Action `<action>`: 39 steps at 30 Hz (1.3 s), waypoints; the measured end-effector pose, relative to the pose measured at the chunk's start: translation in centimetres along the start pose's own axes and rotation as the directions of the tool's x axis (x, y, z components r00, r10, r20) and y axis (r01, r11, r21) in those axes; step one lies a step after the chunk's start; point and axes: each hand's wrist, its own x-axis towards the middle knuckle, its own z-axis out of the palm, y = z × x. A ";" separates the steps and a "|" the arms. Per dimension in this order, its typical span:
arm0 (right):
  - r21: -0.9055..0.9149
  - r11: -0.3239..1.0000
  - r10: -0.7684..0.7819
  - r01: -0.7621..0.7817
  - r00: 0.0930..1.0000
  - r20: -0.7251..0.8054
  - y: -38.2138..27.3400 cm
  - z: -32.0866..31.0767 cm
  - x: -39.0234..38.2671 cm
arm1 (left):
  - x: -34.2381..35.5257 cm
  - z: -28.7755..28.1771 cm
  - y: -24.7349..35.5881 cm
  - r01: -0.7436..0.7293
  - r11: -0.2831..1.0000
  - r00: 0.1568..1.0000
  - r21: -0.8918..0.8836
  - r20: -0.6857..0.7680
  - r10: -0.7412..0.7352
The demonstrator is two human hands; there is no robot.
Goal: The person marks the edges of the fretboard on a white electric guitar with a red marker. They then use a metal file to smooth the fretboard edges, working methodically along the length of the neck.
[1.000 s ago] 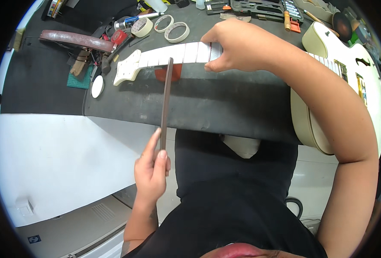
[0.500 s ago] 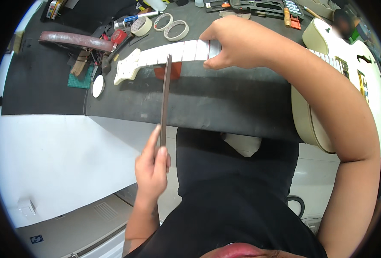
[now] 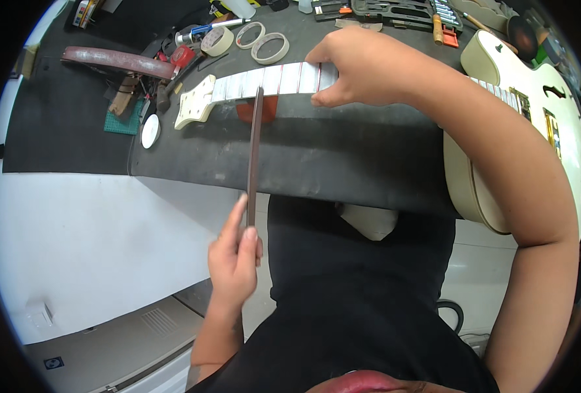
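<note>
A cream-coloured electric guitar (image 3: 484, 59) lies across the bench, its headstock (image 3: 195, 105) to the left. Pale strips cover its fretboard (image 3: 271, 80) between the fret lines. My left hand (image 3: 233, 265) is closed round the near end of a long, narrow dark file (image 3: 254, 157), index finger stretched along it. The file's far tip rests at the fretboard's near edge, left of my right hand. My right hand (image 3: 346, 65) grips the neck, fingers over the far side and thumb at the near edge. A reddish-brown block (image 3: 258, 110) sits beneath the neck.
Several tape rolls (image 3: 270, 48) lie behind the neck. A hammer (image 3: 165, 98), a green cutting mat (image 3: 121, 118) and a white oval dish (image 3: 151, 131) are at the left. A tool case (image 3: 395, 10) stands at the back. The bench's front edge (image 3: 369, 203) runs before me.
My left hand and the file have shifted slightly toward me and a little right. My right hand keeps its place on the neck.
</note>
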 end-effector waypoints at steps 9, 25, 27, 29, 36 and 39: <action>-0.016 0.996 -0.088 0.088 0.996 -0.010 -0.2 -0.2 0.1 | 14.3 1.0 5.0 -0.016 0.999 0.995 -0.049 0.097 0.021; 0.014 0.996 -0.089 0.090 0.995 -0.045 0.2 -0.2 -0.1 | 14.2 1.2 4.5 -0.023 0.999 0.994 -0.048 0.104 0.028; 0.035 0.997 -0.061 0.062 0.998 -0.034 0.9 -0.2 -0.4 | 8.8 0.2 2.6 0.021 0.999 0.996 -0.030 0.089 -0.018; 0.036 0.997 -0.065 0.067 0.997 -0.042 0.5 0.1 -0.3 | 2.0 -0.8 0.1 0.024 1.000 0.999 0.014 0.028 -0.024; 0.031 0.998 -0.046 0.046 0.999 -0.005 -0.3 -0.4 -0.2 | -0.9 -3.3 1.4 0.021 0.997 0.999 -0.074 -0.043 -0.024; 0.047 0.992 -0.111 0.118 0.986 -0.127 0.9 0.5 -0.2 | 0.9 -2.7 0.8 -0.004 0.992 0.998 -0.125 -0.062 -0.004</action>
